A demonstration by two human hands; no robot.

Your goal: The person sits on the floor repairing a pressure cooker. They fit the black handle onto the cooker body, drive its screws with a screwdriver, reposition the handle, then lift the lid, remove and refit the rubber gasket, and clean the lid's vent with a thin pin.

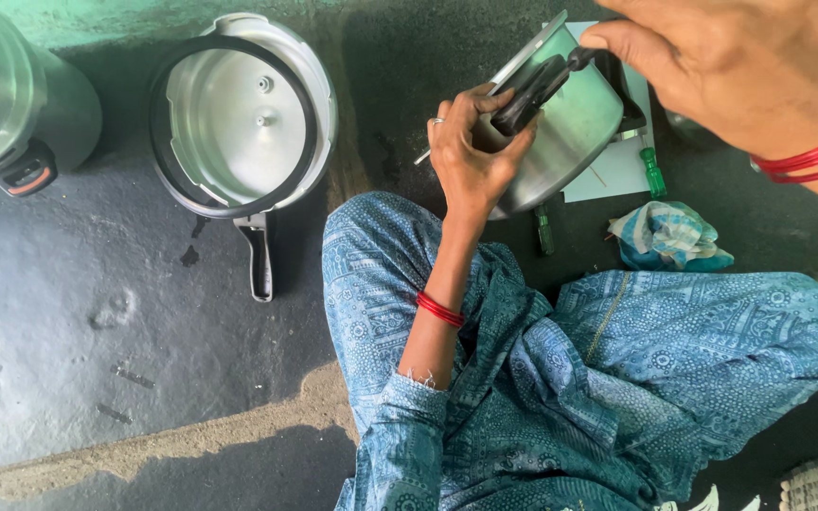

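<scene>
Head camera, looking down: the left hand [471,151], forearm rising from the lower middle of the frame with red bangles at the wrist, is wrapped tight round the black plastic handle [523,99] of a round steel pressure-cooker pot [570,132], held tilted off the floor in the upper middle. The right hand [740,71] comes in from the upper right corner, thumb and forefinger pinched together on a small dark part [579,59] at the handle's far end; what it is, possibly a screw or tool tip, is unclear. A steel cooker lid with black gasket [239,114] lies at upper left on the grey floor [97,312]. Green-handled screwdrivers [652,172] and a checked cloth [669,237] lie just beside the pot.
</scene>
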